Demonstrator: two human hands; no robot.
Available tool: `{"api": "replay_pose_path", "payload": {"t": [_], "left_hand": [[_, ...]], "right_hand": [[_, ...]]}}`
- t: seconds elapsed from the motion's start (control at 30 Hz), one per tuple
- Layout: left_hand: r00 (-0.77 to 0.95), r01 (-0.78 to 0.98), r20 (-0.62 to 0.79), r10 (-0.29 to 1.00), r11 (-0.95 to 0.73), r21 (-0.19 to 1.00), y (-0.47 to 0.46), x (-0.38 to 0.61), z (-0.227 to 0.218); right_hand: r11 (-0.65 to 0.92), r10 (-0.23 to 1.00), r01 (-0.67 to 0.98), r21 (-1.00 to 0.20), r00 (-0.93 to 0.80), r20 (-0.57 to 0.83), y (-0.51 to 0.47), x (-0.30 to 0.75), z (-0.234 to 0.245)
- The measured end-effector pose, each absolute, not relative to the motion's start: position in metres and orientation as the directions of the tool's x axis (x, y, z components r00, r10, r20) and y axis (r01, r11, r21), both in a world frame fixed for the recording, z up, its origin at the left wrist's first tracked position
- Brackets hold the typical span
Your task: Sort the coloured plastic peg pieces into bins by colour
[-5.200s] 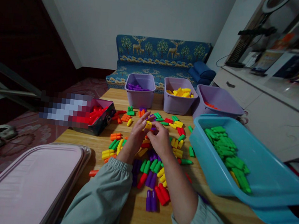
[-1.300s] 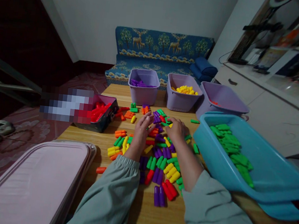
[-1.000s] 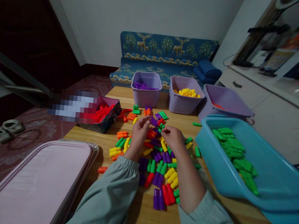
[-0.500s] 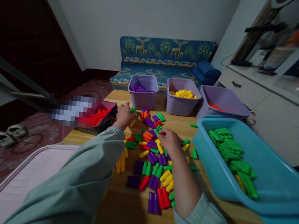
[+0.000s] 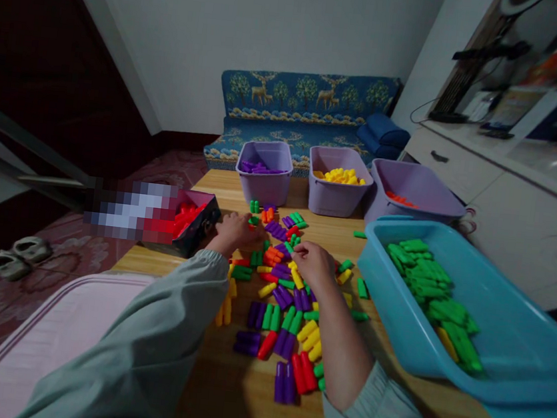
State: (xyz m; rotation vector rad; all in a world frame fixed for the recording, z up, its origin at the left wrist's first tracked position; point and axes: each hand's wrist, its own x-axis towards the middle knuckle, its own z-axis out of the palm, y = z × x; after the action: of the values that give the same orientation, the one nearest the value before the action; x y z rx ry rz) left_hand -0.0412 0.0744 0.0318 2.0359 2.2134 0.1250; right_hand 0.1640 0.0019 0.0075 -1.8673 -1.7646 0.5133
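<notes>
My right hand (image 5: 313, 264) is closed in a pinch over the middle of the pile, with a small green plastic finger-shaped piece (image 5: 290, 246) at its fingertips. My left hand (image 5: 236, 232) reaches over the pile's far left part, fingers stretched to the right, fingertips blurred. Just beyond them lie a green piece (image 5: 253, 221) and a joined green pair (image 5: 254, 206). Around both hands are purple pieces (image 5: 283, 296), yellow pieces (image 5: 311, 333), red pieces (image 5: 304, 371) and an orange piece (image 5: 273, 257), some joined in twos and threes.
Purple bins stand along the far edge: one with purple pieces (image 5: 263, 186), one with yellow (image 5: 336, 199), one with orange (image 5: 410, 204). A blue tub (image 5: 498, 308) of green pieces is at right. A dark box (image 5: 200, 230) of red pieces and a pink lid (image 5: 91, 308) are left.
My left hand has moved slightly right and nearer to me, away from the green pair that was at its fingertips and now lies on the table. My right hand has hardly moved.
</notes>
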Motion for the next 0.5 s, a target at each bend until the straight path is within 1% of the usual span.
{"api": "replay_pose_path", "payload": {"t": [0.03, 0.17, 0.23, 0.33, 0.4, 0.47, 0.5], "left_hand": [[-0.043, 0.981, -0.048, 0.998, 0.051, 0.185, 0.071, -0.040, 0.034], [0.224, 0.903, -0.097, 0.970, -0.169, 0.396, 0.066, -0.038, 0.049], [0.262, 0.875, -0.068, 0.963, -0.208, 0.436, 0.070, -0.036, 0.059], [0.207, 0.902, 0.095, 0.974, -0.227, 0.366, 0.086, -0.029, 0.066], [0.222, 0.912, 0.200, 0.954, -0.276, 0.303, 0.098, -0.021, 0.063], [0.271, 0.911, 0.233, 0.934, -0.327, 0.250, 0.108, -0.014, 0.054], [0.285, 0.915, 0.227, 0.931, -0.335, 0.225, 0.112, -0.010, 0.049]], "right_hand": [[-0.019, 0.994, 0.796, -0.604, 0.083, 0.078, 0.002, 0.164, 0.007], [-0.031, 0.993, 0.789, -0.614, 0.092, 0.068, 0.003, 0.164, 0.006], [-0.035, 0.993, 0.790, -0.612, 0.095, 0.066, 0.003, 0.164, 0.007], [-0.038, 0.993, 0.784, -0.619, 0.100, 0.066, 0.003, 0.165, 0.008], [-0.033, 0.993, 0.770, -0.637, 0.097, 0.067, 0.003, 0.165, 0.007], [-0.021, 0.992, 0.758, -0.651, 0.095, 0.078, 0.002, 0.165, 0.006], [-0.018, 0.992, 0.755, -0.655, 0.097, 0.084, 0.002, 0.165, 0.005]]}}
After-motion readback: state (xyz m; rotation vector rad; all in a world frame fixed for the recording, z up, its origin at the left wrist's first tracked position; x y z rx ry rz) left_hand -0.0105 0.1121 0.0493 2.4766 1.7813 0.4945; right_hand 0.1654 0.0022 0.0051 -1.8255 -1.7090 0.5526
